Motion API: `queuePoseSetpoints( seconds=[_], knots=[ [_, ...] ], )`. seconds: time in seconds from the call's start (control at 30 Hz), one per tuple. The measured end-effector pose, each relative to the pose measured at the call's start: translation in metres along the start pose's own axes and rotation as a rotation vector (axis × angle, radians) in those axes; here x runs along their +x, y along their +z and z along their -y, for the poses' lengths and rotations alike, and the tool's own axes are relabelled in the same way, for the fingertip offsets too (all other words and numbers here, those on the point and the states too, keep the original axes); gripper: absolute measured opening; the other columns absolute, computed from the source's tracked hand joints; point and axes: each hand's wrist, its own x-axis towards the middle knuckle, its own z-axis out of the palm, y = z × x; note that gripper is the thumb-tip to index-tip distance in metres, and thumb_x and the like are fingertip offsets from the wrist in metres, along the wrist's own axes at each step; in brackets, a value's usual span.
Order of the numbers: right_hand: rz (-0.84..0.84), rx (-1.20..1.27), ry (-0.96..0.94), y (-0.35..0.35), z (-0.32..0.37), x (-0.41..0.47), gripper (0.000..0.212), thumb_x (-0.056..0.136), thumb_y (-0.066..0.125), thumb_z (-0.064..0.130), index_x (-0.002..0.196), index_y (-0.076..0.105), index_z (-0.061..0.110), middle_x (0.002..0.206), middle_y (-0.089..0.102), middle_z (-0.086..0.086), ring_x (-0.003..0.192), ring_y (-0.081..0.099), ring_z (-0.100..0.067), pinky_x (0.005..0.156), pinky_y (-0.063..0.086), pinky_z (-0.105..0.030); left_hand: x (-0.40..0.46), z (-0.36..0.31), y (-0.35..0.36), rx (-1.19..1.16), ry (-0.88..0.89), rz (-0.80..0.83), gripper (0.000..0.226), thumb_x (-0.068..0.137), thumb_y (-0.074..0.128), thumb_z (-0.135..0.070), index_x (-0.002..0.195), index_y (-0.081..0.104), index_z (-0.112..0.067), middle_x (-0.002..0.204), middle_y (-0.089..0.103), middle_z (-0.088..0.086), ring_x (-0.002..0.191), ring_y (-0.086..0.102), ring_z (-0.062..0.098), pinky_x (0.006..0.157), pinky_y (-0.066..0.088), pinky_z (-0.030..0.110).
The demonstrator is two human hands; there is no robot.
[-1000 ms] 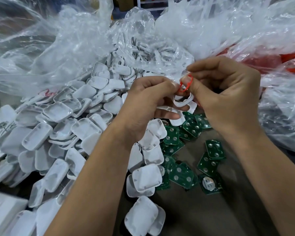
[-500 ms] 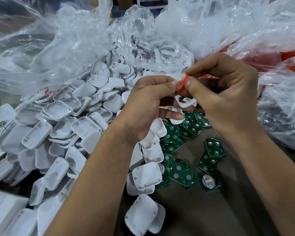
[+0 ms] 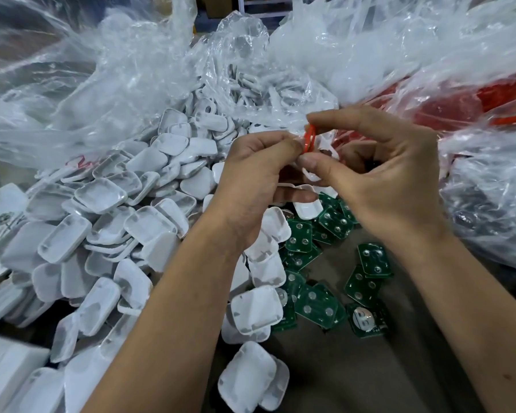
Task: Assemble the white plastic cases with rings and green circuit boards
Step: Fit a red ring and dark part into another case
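A small red ring stands on edge between my two hands, above the table's middle. My right hand pinches it between thumb and forefinger. My left hand meets it with its curled fingertips and holds a white plastic case part underneath, mostly hidden by the fingers. A heap of white cases spreads over the left half. Green circuit boards lie scattered below my hands.
Crumpled clear plastic bags fill the back. A bag of red parts lies at the right. Brown table surface shows between my forearms. A white box sits at the lower left corner.
The red ring has turned between my fingertips, from face-on to edge-on to partly turned. My right forefinger has lifted above it. Both hands stay close together over the boards.
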Motion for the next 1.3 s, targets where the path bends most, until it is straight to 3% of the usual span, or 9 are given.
queuePoseSetpoints(
  seconds=[0.07, 0.17, 0.27, 0.6, 0.83, 0.97, 1.1, 1.2, 1.3],
  knots=[
    [-0.032, 0.009, 0.005, 0.000, -0.001, 0.000, 0.032, 0.088, 0.086, 0.023, 0.118, 0.076, 0.020, 0.065, 0.062, 0.027, 0.041, 0.035, -0.017, 0.041, 0.029, -0.027, 0.000, 0.001, 0.001, -0.008, 0.024, -0.003, 0.027, 0.098, 0.060, -0.012, 0.075, 0.075, -0.012, 0.094, 0.068, 0.034, 0.078, 0.067, 0.034, 0.057, 0.058, 0.030],
    [-0.113, 0.029, 0.026, -0.005, -0.002, 0.002, 0.028, 0.090, 0.084, 0.027, 0.116, 0.077, 0.022, 0.067, 0.070, 0.000, 0.045, 0.050, -0.035, 0.037, 0.038, -0.038, 0.001, 0.002, 0.001, -0.073, 0.046, -0.002, 0.031, 0.102, 0.055, -0.006, 0.078, 0.075, -0.007, 0.079, 0.073, 0.012, 0.074, 0.075, 0.032, 0.064, 0.062, 0.034],
    [-0.141, 0.000, 0.025, -0.010, -0.004, 0.004, 0.025, 0.091, 0.083, 0.028, 0.115, 0.076, 0.025, 0.091, 0.079, 0.004, 0.061, 0.063, -0.047, 0.042, 0.048, -0.053, 0.002, 0.002, 0.001, -0.060, 0.077, -0.017, 0.027, 0.101, 0.052, 0.005, 0.089, 0.075, -0.003, 0.082, 0.076, 0.010, 0.082, 0.076, 0.034, 0.074, 0.063, 0.033],
    [-0.048, -0.179, 0.056, -0.008, -0.010, 0.005, 0.031, 0.087, 0.086, 0.026, 0.116, 0.077, 0.020, 0.105, 0.075, 0.004, 0.063, 0.068, -0.006, 0.055, 0.048, -0.013, 0.002, 0.003, 0.002, -0.052, 0.139, -0.104, 0.050, 0.096, 0.050, 0.019, 0.131, 0.059, -0.015, 0.061, 0.065, -0.006, 0.071, 0.076, 0.023, 0.073, 0.062, 0.032],
    [-0.078, -0.193, 0.058, -0.008, -0.012, 0.005, 0.030, 0.087, 0.086, 0.030, 0.115, 0.078, 0.022, 0.102, 0.076, 0.006, 0.063, 0.065, -0.004, 0.055, 0.045, -0.009, 0.004, 0.002, 0.002, -0.047, 0.072, -0.149, 0.010, 0.101, 0.060, -0.001, 0.103, 0.066, -0.007, 0.089, 0.078, 0.012, 0.073, 0.076, 0.026, 0.068, 0.063, 0.034],
    [-0.161, 0.002, 0.194, -0.007, -0.013, 0.005, 0.023, 0.085, 0.086, 0.031, 0.107, 0.079, 0.029, 0.094, 0.079, 0.006, 0.070, 0.073, -0.019, 0.063, 0.063, -0.037, 0.004, 0.004, 0.001, -0.093, 0.074, -0.212, 0.010, 0.094, 0.070, 0.000, 0.087, 0.063, -0.003, 0.084, 0.077, 0.017, 0.074, 0.076, 0.029, 0.070, 0.063, 0.033],
    [-0.181, 0.291, 0.335, -0.004, -0.018, 0.005, 0.022, 0.082, 0.087, 0.023, 0.102, 0.081, 0.016, 0.081, 0.076, 0.002, 0.054, 0.060, -0.002, 0.053, 0.047, -0.012, 0.004, 0.004, 0.000, -0.128, 0.074, -0.233, 0.025, 0.085, 0.075, 0.011, 0.101, 0.059, -0.002, 0.094, 0.071, 0.030, 0.078, 0.076, 0.032, 0.069, 0.062, 0.033],
    [-0.149, 0.277, 0.338, 0.001, -0.017, 0.004, 0.019, 0.082, 0.088, 0.021, 0.100, 0.081, 0.016, 0.081, 0.077, 0.000, 0.058, 0.064, -0.003, 0.055, 0.049, -0.012, 0.004, 0.006, 0.001, -0.078, 0.081, -0.251, 0.037, 0.085, 0.071, 0.015, 0.114, 0.068, -0.008, 0.095, 0.073, 0.022, 0.082, 0.077, 0.031, 0.078, 0.065, 0.040],
    [-0.125, 0.201, 0.295, 0.005, -0.013, 0.002, 0.018, 0.082, 0.089, 0.022, 0.098, 0.081, 0.022, 0.086, 0.080, 0.003, 0.074, 0.075, -0.010, 0.069, 0.058, -0.019, 0.004, 0.006, 0.001, -0.048, 0.102, -0.287, 0.016, 0.089, 0.074, 0.005, 0.103, 0.075, -0.001, 0.089, 0.075, 0.019, 0.077, 0.075, 0.029, 0.080, 0.065, 0.046]
  ],
)
